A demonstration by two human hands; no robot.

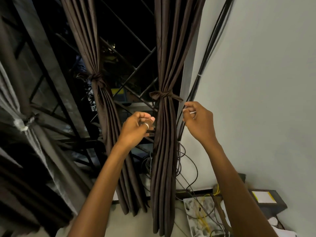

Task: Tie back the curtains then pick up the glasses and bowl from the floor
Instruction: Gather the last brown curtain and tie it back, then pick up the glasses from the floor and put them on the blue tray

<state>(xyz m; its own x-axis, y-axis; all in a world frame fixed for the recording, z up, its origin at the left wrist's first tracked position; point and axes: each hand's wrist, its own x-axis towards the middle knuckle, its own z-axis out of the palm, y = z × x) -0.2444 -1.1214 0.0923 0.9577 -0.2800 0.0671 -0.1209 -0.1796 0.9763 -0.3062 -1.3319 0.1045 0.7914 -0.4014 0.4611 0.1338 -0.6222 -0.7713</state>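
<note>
Both my hands are up at the curtain nearest the wall (164,151), right of centre in the frame. It is gathered into a tight bundle and cinched by a fabric tie (163,96) knotted at the front, with its tails sticking out to either side. My left hand (136,129) hangs just beside the bundle's left edge below the knot, fingers loosely curled around nothing I can see. My right hand (198,120) sits just right of the tie's tail with its fingers curled in; whether it pinches anything I cannot tell. I judge the hands flank the bundle because this knot is done or nearly so.

The middle curtain (102,108) is knotted too (96,77), and a grey curtain (29,127) at the left edge is bound as well. The glasses and bowl are not in the frame; the floor is mostly out of sight.

Black cables (203,69) run down the wall (265,82) just behind my right hand, close enough to snag. A tangle of wires (203,218) clutters the lower right. The window grille (136,67) shows dark between the curtains.
</note>
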